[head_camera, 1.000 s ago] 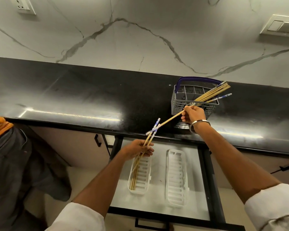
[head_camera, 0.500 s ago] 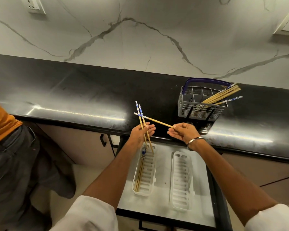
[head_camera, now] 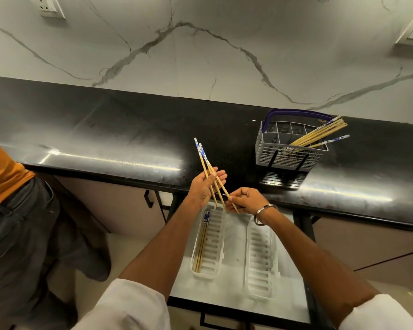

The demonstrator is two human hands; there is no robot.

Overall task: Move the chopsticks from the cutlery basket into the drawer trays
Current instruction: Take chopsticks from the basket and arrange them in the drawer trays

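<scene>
Above the open drawer (head_camera: 231,294), my left hand (head_camera: 205,189) holds a few wooden chopsticks (head_camera: 204,160) with blue-and-white tops, the tops pointing up and to the left. My right hand (head_camera: 246,201) pinches the lower end of one of them. Several more chopsticks (head_camera: 320,134) lean out of the grey cutlery basket (head_camera: 289,158), which has a purple handle and stands on the counter to the right. In the drawer lie two white slotted trays. The left tray (head_camera: 216,256) holds chopsticks (head_camera: 202,244) along its left side. The right tray (head_camera: 260,258) holds nothing.
The black countertop (head_camera: 129,139) runs across the view below a marble wall. Another person in an orange top and dark trousers (head_camera: 17,222) stands at the left, close to the cabinet doors. A dark cable (head_camera: 389,260) crosses at the right of the drawer.
My right hand drew one chopstick out of the basket, carried it left and swung it from crosswise to lie alongside those in my left hand, which rose from the left tray.
</scene>
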